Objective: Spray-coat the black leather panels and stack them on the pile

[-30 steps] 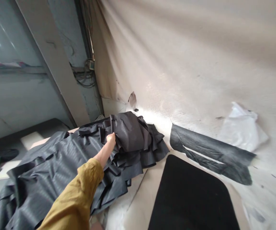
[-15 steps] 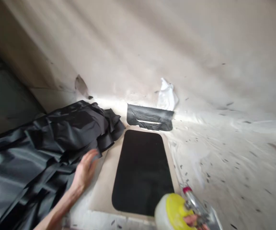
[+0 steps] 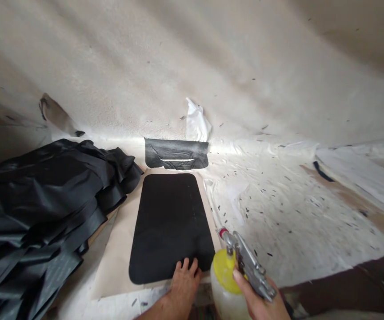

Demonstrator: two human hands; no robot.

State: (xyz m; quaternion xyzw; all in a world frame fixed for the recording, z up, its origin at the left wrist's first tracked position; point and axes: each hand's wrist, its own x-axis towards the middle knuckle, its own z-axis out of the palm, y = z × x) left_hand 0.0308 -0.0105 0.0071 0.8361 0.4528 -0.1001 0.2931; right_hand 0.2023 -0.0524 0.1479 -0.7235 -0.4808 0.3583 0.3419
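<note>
My right hand (image 3: pixel 262 300) is wrapped round a metal spray gun (image 3: pixel 250 262) with a red ring at its nozzle. Below the gun hangs its whitish cup with a yellow lid (image 3: pixel 224 269). A flat black sheet with rounded corners (image 3: pixel 172 222) lies on a larger beige sheet (image 3: pixel 114 258). My left hand (image 3: pixel 186 282) reaches over the near edge of the black sheet, its fingertips resting on the lower right corner area, fingers somewhat apart. Whether the thumb is under the edge is hidden.
Piled black sheeting (image 3: pixel 55 186) spreads over the left side. Behind the black sheet lies a smaller, wrinkled black piece with a slot (image 3: pixel 177 149), and a crumpled white scrap (image 3: pixel 198 122) stands against the draped backdrop (image 3: pixel 128 58). Dark flecks litter the pale covering (image 3: pixel 278 195) at right.
My left hand has left the piled black sheeting and moved right onto the black sheet's near edge. The spray gun shows more fully in my right hand. The view has swung right.
</note>
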